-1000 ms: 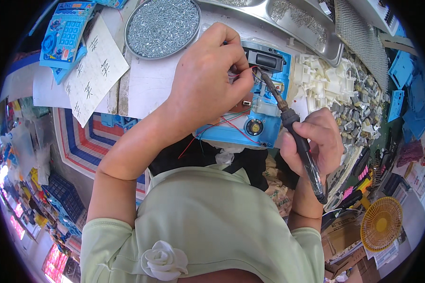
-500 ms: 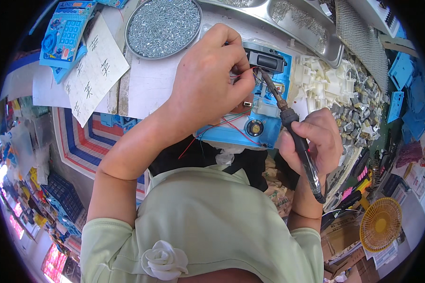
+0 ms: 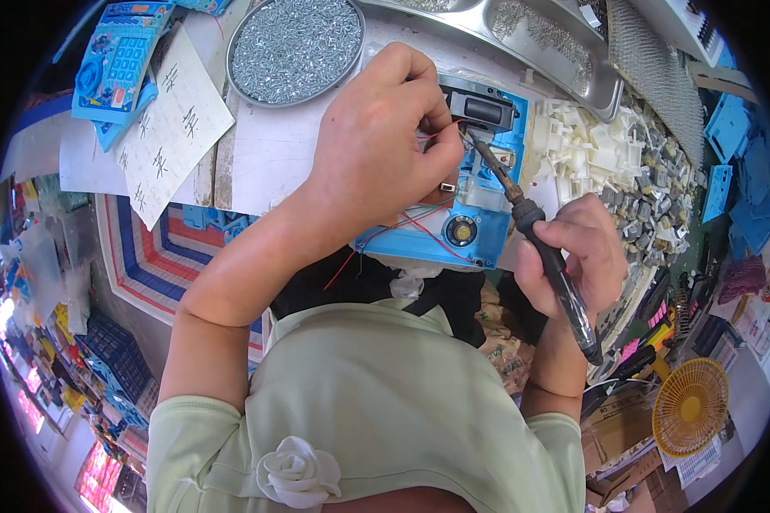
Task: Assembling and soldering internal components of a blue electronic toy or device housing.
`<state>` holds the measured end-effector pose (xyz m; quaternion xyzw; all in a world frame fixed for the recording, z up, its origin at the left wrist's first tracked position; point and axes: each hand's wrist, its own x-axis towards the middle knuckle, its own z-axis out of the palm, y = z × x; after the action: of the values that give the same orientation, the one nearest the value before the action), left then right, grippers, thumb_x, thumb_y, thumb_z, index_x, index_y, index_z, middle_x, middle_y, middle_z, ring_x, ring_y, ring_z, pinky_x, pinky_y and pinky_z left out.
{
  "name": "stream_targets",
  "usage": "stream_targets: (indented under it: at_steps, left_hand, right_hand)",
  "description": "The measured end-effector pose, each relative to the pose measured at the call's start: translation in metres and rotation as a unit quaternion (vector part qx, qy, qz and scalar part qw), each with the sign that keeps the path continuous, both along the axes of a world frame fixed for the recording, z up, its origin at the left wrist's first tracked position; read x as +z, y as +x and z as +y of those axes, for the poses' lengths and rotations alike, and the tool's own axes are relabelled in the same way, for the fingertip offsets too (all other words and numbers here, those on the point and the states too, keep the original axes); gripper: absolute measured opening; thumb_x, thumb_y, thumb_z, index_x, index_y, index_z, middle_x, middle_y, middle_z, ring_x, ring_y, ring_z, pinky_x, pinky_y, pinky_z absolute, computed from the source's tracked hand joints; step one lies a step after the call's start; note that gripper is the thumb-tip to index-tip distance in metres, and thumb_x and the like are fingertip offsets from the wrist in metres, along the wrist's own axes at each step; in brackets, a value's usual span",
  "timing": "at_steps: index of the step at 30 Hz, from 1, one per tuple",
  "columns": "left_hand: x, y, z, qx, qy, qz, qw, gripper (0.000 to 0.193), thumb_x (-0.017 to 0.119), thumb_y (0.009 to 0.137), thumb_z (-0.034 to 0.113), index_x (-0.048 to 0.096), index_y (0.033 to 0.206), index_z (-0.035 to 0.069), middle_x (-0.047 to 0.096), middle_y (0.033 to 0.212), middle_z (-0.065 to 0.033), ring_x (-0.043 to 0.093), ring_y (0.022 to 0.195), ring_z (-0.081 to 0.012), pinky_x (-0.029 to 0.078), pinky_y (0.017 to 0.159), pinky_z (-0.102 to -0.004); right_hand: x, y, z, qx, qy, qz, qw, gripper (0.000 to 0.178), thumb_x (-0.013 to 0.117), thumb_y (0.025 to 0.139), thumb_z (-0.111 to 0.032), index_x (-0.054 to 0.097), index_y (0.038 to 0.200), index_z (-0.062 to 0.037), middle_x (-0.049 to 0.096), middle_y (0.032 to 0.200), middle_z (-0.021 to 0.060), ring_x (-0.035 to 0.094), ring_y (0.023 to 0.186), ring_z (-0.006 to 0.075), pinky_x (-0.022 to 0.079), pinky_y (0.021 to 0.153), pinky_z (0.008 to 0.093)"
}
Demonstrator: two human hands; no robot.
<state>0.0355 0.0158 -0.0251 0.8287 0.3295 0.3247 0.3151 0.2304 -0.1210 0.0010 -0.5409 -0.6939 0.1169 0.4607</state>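
Observation:
A blue plastic housing (image 3: 496,231) lies in front of me, with a round speaker (image 3: 461,230), thin red and green wires and a black rectangular part (image 3: 482,110) in it. My left hand (image 3: 393,128) is over its left side, finger and thumb pinched on a thin red wire (image 3: 441,134). In my right hand (image 3: 580,261) is a soldering iron (image 3: 546,248), gripped by its dark handle. Its tip points up and left into the housing, just below the black part and close to my left fingertips. Whether the tip touches anything I cannot tell.
A round metal dish of small screws (image 3: 296,51) stands at the back left, beside a handwritten paper sheet (image 3: 175,128). Metal trays (image 3: 603,98) of small parts lie at the back. White plastic parts (image 3: 595,154) and small metal pieces (image 3: 659,197) are heaped to the right.
The soldering iron and my right hand have shifted slightly to the right, and its tip has drawn a little down from the black part. My left hand stays in place.

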Motion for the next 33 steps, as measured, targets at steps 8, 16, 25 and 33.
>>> stream_targets:
  at_steps: [8, 16, 25, 33]
  left_hand:
    - [-0.001, 0.003, -0.004, 0.017, -0.003, 0.000, 1.000, 0.010, 0.075, 0.074, -0.002, 0.065, 0.077, -0.002, 0.054, 0.093, -0.0070, 0.062, 0.071, -0.0141, 0.054, 0.059, -0.0261]
    - [-0.003, 0.004, -0.005, 0.025, 0.014, -0.009, 1.000, 0.011, 0.075, 0.073, -0.003, 0.065, 0.077, -0.002, 0.056, 0.094, -0.0081, 0.062, 0.072, -0.0159, 0.054, 0.060, -0.0272]
    - [-0.005, 0.005, -0.005, 0.033, 0.034, -0.009, 0.999, 0.011, 0.075, 0.072, -0.002, 0.065, 0.076, -0.002, 0.057, 0.095, -0.0090, 0.063, 0.074, -0.0185, 0.054, 0.063, -0.0293]
    - [-0.004, 0.005, -0.006, 0.037, 0.026, -0.011, 0.999, 0.010, 0.074, 0.073, -0.002, 0.065, 0.076, -0.002, 0.056, 0.094, -0.0081, 0.062, 0.072, -0.0162, 0.054, 0.061, -0.0274]
  right_hand:
    - [-0.003, -0.003, 0.006, 0.000, -0.002, -0.001, 1.000, 0.025, 0.080, 0.070, -0.003, 0.066, 0.091, -0.0049, 0.059, 0.067, 0.0071, 0.053, 0.056, 0.0242, 0.042, 0.052, 0.0334]
    - [-0.003, 0.000, 0.008, 0.025, -0.001, -0.019, 1.000, 0.024, 0.079, 0.077, -0.004, 0.063, 0.096, -0.0008, 0.058, 0.071, 0.0085, 0.054, 0.061, 0.0209, 0.041, 0.056, 0.0308]
    - [-0.001, 0.002, 0.009, 0.000, -0.013, -0.005, 1.000, 0.027, 0.081, 0.071, -0.002, 0.067, 0.094, -0.0045, 0.061, 0.070, 0.0068, 0.055, 0.059, 0.0240, 0.046, 0.055, 0.0334]
    - [0.000, 0.006, 0.007, 0.018, -0.002, -0.009, 1.000, 0.026, 0.081, 0.072, -0.003, 0.068, 0.095, -0.0040, 0.062, 0.071, 0.0073, 0.056, 0.059, 0.0242, 0.045, 0.055, 0.0334]
